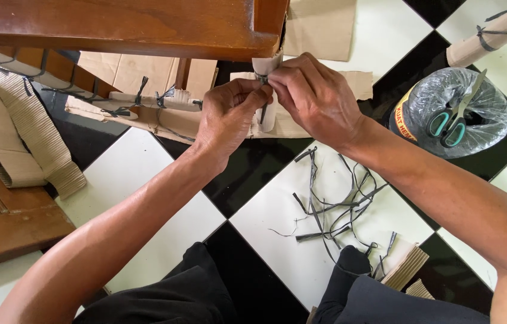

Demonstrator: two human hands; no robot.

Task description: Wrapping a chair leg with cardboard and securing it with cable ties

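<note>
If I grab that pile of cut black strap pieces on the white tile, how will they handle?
The black strap pieces look thin and curled, so probably floppy and very light. They lie tangled across each other, so several may lift together. On the glossy tile they would likely slide or scatter if pushed.

Black-and-white checkered tile floor (145,168) (glossy, daylit); brown wooden furniture (115,24) overhead and at left.

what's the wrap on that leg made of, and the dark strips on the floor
Wrap: looks like pale corrugated cardboard, matte; ribbed sheets of the same lie nearby. Strips: probably flat plastic strapping, dark grey, slightly glossy, curling stiffly. Both hands pinch one at the wrap.
</note>
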